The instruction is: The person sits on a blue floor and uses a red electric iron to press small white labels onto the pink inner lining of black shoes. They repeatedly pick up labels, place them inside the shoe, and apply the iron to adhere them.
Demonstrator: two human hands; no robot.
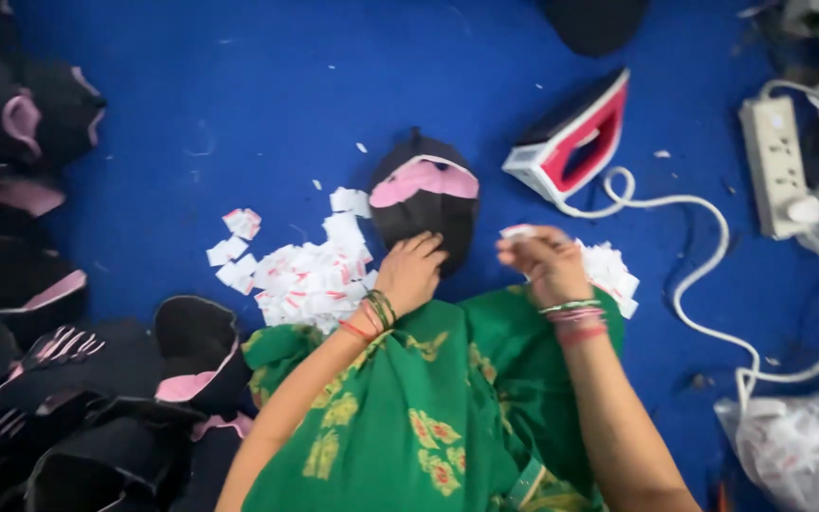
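Cap (426, 194) under L hand (409, 273) (flat).

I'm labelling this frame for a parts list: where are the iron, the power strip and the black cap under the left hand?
iron (575, 142): head view, red side of its body.
power strip (775, 163): head view, white top face.
black cap (424, 204): head view, black crown below its pink lining.

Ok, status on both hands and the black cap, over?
Left hand flat on the black cap. Right hand pinching a small white label. Label pile alongside; iron clear.
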